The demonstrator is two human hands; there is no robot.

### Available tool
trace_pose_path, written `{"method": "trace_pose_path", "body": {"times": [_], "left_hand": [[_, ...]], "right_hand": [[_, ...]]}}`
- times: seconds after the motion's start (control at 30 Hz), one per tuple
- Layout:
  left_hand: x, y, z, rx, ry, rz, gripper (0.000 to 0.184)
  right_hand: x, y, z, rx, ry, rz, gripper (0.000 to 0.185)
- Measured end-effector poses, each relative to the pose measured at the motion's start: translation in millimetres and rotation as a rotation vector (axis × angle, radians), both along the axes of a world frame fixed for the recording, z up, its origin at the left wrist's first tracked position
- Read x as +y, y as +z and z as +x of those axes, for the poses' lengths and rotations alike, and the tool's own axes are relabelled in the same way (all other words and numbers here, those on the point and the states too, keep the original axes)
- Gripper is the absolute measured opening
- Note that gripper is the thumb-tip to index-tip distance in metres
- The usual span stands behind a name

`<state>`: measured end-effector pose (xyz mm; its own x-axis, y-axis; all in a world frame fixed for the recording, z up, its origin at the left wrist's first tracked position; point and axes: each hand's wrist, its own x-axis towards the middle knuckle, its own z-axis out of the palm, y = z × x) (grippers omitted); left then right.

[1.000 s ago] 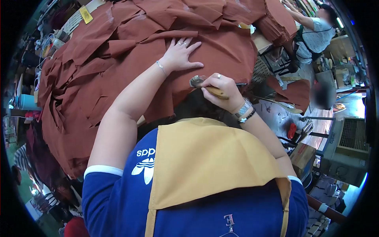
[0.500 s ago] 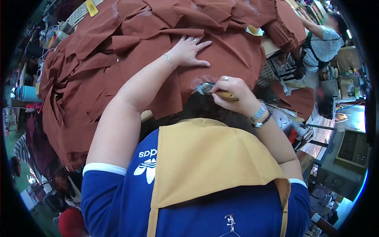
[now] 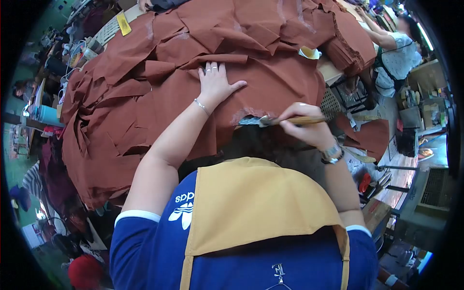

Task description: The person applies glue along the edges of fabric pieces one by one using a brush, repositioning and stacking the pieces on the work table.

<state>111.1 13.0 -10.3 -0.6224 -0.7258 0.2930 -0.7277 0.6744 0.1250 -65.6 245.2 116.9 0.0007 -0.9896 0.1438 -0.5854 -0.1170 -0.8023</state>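
Rust-brown fabric pieces (image 3: 270,87) lie layered over the work table in front of me. My left hand (image 3: 216,86) rests flat on the fabric with its fingers spread. In my right hand (image 3: 309,124) is a brush with a wooden handle (image 3: 302,120), gripped between thumb and fingers. The brush's bristles (image 3: 265,121) touch the near edge of the fabric, beside a whitish, wet-looking smear (image 3: 245,116). What the whitish substance is, I cannot tell.
A stack of folded brown fabric (image 3: 349,50) sits at the far right, near a small pale cup-like container (image 3: 310,52). A yellow object (image 3: 123,24) lies at the far left. Another person (image 3: 396,50) works at the upper right. A brown scrap (image 3: 367,135) hangs low on the right.
My left hand has shifted slightly left and toward me on the fabric. My right hand has moved right and a little nearer, with the brush handle now lying flatter.
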Motion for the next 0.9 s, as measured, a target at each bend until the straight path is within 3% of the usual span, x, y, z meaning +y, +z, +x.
{"method": "trace_pose_path", "body": {"times": [0.13, 0.17, 0.2, 0.27, 0.3, 0.37, 0.43, 0.5, 0.57, 0.6, 0.63, 0.67, 0.77, 0.83, 0.87, 0.9], "left_hand": [[7, 15, -7, 0.021, -0.037, 0.151, 0.087], [10, 19, -12, 0.002, -0.009, 0.211, 0.077], [9, 6, -12, 0.142, -0.089, 0.112, 0.064], [11, 23, -26, 0.085, -0.094, 0.552, 0.035], [20, 31, -30, 0.234, -0.118, 0.488, 0.033], [29, 51, -43, 0.512, -0.21, 0.715, 0.037], [31, 63, -62, 0.739, -0.187, 0.786, 0.043], [29, 96, -59, 1.145, -0.115, 0.948, 0.039], [21, 139, -24, 1.435, -0.041, 0.928, 0.035], [16, 153, -4, 1.673, 0.01, 0.834, 0.031], [10, 166, 27, 1.709, 0.112, 0.633, 0.026], [-29, 150, 58, 1.81, -0.028, 0.504, 0.02], [0, 146, 227, 1.322, 0.471, -0.011, 0.022], [57, 147, 316, 1.572, 0.519, 0.042, 0.031], [91, 148, 348, 1.981, 0.374, 0.213, 0.034], [138, 174, 362, 2.15, 0.557, 0.235, 0.038]], "right_hand": [[43, 5, -41, -0.204, -0.471, -0.059, 0.009], [56, -3, -56, -0.347, -0.521, -0.073, 0.012], [66, -11, -70, -0.492, -0.563, -0.08, 0.015], [71, -13, -82, -0.569, -0.633, -0.237, 0.014], [75, -12, -94, -0.611, -0.64, -0.246, 0.016], [71, -2, -113, -0.633, -0.65, -0.288, 0.021], [55, 10, -125, -0.589, -0.642, -0.346, 0.023], [27, 16, -128, -0.554, -0.579, -0.379, 0.023], [-1, 18, -127, -0.509, -0.497, -0.426, 0.023], [-18, 20, -125, -0.501, -0.445, -0.436, 0.024], [-33, 21, -120, -0.492, -0.393, -0.457, 0.024], [-48, 21, -115, -0.493, -0.341, -0.469, 0.024], [-85, 22, -96, -0.516, -0.195, -0.481, 0.025], [-104, 24, -85, -0.535, -0.111, -0.481, 0.025], [-112, 23, -81, -0.544, -0.073, -0.479, 0.025], [-120, 23, -77, -0.554, -0.038, -0.475, 0.026]]}}
